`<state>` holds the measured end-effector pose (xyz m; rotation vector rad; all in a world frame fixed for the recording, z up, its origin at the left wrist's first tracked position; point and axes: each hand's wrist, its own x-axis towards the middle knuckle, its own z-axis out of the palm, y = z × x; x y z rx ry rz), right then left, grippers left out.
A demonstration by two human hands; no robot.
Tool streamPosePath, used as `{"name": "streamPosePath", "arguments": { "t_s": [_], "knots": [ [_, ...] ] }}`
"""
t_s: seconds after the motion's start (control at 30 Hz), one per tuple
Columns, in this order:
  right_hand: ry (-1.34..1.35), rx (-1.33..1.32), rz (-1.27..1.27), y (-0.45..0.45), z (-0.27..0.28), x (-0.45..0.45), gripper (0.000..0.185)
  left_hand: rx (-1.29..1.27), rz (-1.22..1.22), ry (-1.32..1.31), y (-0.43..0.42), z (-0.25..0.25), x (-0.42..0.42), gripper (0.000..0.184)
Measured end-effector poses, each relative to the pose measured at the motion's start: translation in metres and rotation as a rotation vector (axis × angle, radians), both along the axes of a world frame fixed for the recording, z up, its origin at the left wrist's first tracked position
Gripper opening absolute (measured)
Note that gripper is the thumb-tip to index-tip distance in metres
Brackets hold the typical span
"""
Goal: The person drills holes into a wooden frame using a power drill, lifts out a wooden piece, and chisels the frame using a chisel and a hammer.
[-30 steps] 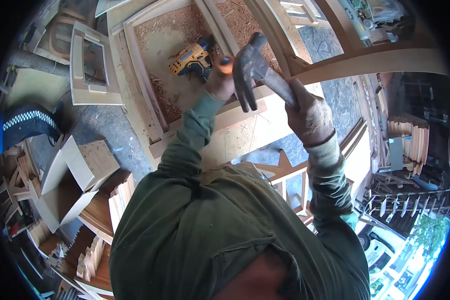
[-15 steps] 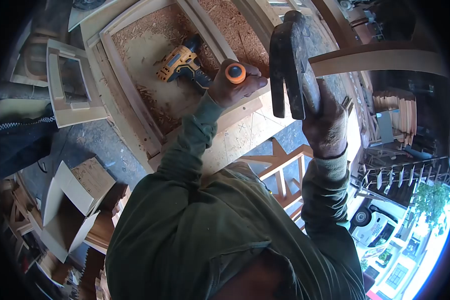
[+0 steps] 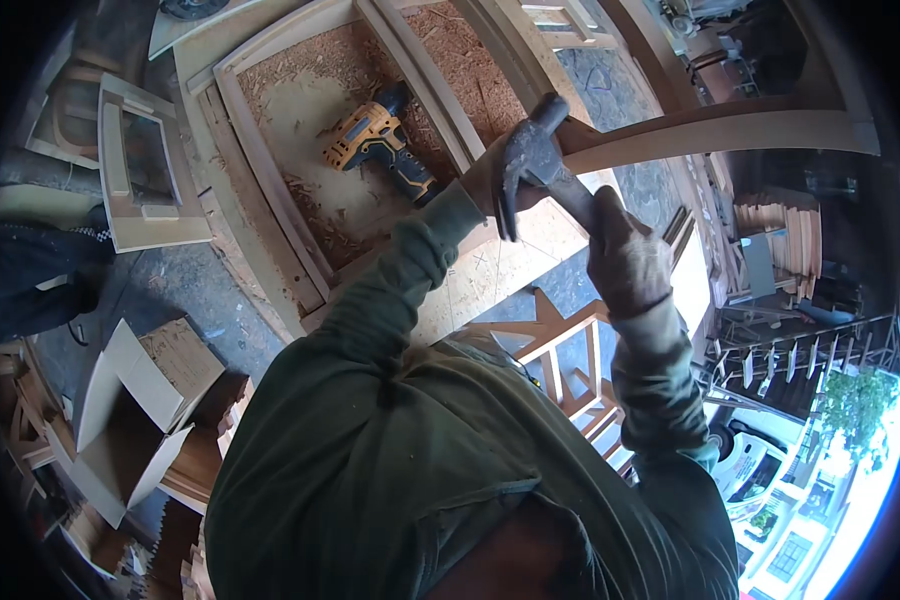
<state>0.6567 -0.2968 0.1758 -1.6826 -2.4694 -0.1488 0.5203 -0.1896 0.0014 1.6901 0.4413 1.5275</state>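
Claw hammer (image 3: 535, 158) is hanging, gripped in the right hand (image 3: 630, 258), partly covering the left hand (image 3: 479, 182). What the left is gripping, I cannot tell; keeping its fingers clear seems wise.

Both arms (image 3: 410, 270) stretched forward, right grip (image 3: 630, 255) closed and knuckles up, left grip (image 3: 482, 182) partly hidden

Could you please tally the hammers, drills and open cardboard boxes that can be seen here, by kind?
Hammer, held in the right hand: 1
Yellow-and-black drill, lying among wood shavings: 1
Open cardboard box: 1
Total: 3
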Motion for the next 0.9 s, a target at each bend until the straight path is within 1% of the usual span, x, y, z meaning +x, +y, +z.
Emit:
{"name": "streamPosePath", "arguments": {
  "t_s": [0.03,0.07,0.1,0.13,0.2,0.23,0.27,0.3,0.33,0.37,0.4,0.43,0.5,0.57,0.6,0.63,0.67,0.73,0.83,0.87,0.9],
  "knots": [
    [0.029,-0.056,-0.03,-0.004,0.003,0.001,0.021,0.007,-0.051,-0.039,-0.002,0.004,0.001,0.034],
    [0.061,-0.092,-0.04,0.004,0.006,0.001,0.02,-0.041,-0.093,-0.074,0.001,0.007,0.001,0.033],
    [0.112,-0.054,-0.025,0.006,0.011,-0.003,0.021,-0.089,-0.132,-0.11,0.002,0.023,-0.003,0.033],
    [0.159,-0.039,-0.023,-0.001,0.019,-0.01,0.021,-0.165,-0.149,-0.115,-0.01,0.025,-0.004,0.026],
    [0.153,0.097,-0.107,-0.007,0.031,-0.015,0.021,-0.155,-0.125,-0.041,-0.008,0.026,-0.009,0.018],
    [0.201,0.173,-0.083,-0.01,0.04,-0.018,0.021,-0.15,-0.113,-0.004,-0.007,0.027,-0.011,0.019],
    [0.248,0.251,-0.061,-0.012,0.046,-0.021,0.021,-0.192,-0.143,0.098,-0.005,0.029,-0.016,0.024],
    [0.266,0.264,-0.065,-0.012,0.029,-0.014,0.032,-0.187,-0.195,0.137,0.001,0.015,-0.012,0.014],
    [0.284,0.277,-0.068,-0.012,0.012,-0.006,0.044,-0.423,-0.386,-0.148,0.003,0.005,-0.003,0.014],
    [0.194,0.093,-0.128,-0.009,0.0,-0.008,0.039,-0.654,-0.574,-0.432,0.005,-0.002,0.008,0.016],
    [0.104,-0.092,-0.191,-0.007,-0.009,-0.01,0.034,-0.77,-0.802,-0.668,0.003,0.004,0.004,0.019],
    [0.217,-0.131,-0.16,-0.002,-0.01,-0.008,0.028,-0.905,-1.017,-0.898,0.001,0.009,-0.001,0.022],
    [0.229,-0.152,-0.157,0.0,-0.005,-0.013,0.027,-0.599,-0.639,-0.795,0.005,0.001,0.001,0.022],
    [0.275,-0.184,-0.181,-0.007,-0.013,-0.016,0.026,-0.409,-0.102,-0.404,0.002,-0.01,-0.023,0.013],
    [0.307,-0.176,-0.204,-0.007,-0.022,-0.013,0.025,-0.363,0.17,-0.211,0.0,-0.014,-0.035,0.01],
    [0.338,-0.142,-0.167,-0.007,-0.028,-0.008,0.026,-0.737,0.077,-0.391,-0.025,0.015,-0.056,0.012],
    [0.37,-0.114,-0.13,-0.007,-0.032,-0.004,0.027,-0.799,0.11,-0.542,-0.036,0.013,-0.061,0.015],
    [0.39,-0.16,-0.129,-0.002,-0.04,0.005,0.027,-0.901,0.181,-0.844,-0.044,0.008,-0.07,0.023],
    [0.421,-0.165,-0.056,0.013,-0.049,0.019,0.031,-0.746,0.076,-0.745,-0.047,0.009,-0.087,0.026],
    [0.436,-0.149,-0.021,0.021,-0.051,0.022,0.033,-0.712,0.097,-0.668,-0.045,0.015,-0.088,0.027],
    [0.48,-0.127,0.004,0.027,-0.046,0.019,0.039,-0.687,0.115,-0.591,-0.047,0.024,-0.085,0.027]
  ]
}}
